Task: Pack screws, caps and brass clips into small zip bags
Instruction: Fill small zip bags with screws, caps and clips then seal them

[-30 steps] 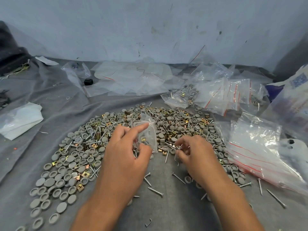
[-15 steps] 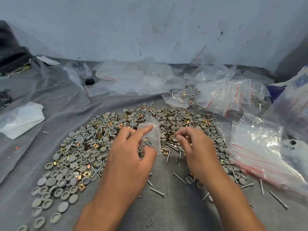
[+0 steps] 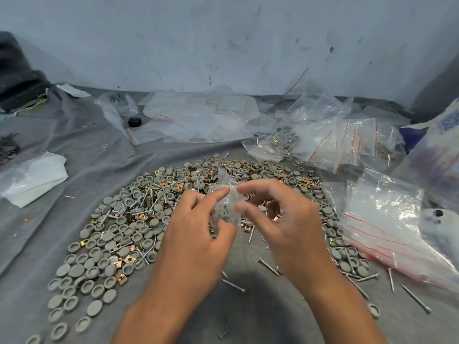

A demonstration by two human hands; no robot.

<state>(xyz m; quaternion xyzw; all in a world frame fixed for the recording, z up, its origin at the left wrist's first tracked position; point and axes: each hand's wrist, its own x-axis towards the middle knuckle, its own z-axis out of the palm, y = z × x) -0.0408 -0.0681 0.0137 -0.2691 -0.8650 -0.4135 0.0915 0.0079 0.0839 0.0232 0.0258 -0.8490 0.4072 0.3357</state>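
The small clear plastic zip bag (image 3: pixel 227 207) is held up between both hands, just above the heap of grey round caps, brass clips and silver screws (image 3: pixel 139 219) on the grey cloth tabletop (image 3: pixel 94 155). The left hand (image 3: pixel 198 234) pinches it from the left side with forefinger and thumb; the right hand (image 3: pixel 283 219) has its fingertips at the bag's upper right edge, fingers curled, perhaps with small parts inside. The bag stands roughly upright, mouth upward, so I judge the parts must drop in from above

A grey cloth (image 3: pixel 74 150) covers the surface, with a small black block (image 3: pixel 134 121) near the scuffed wall (image 3: pixel 223 40).
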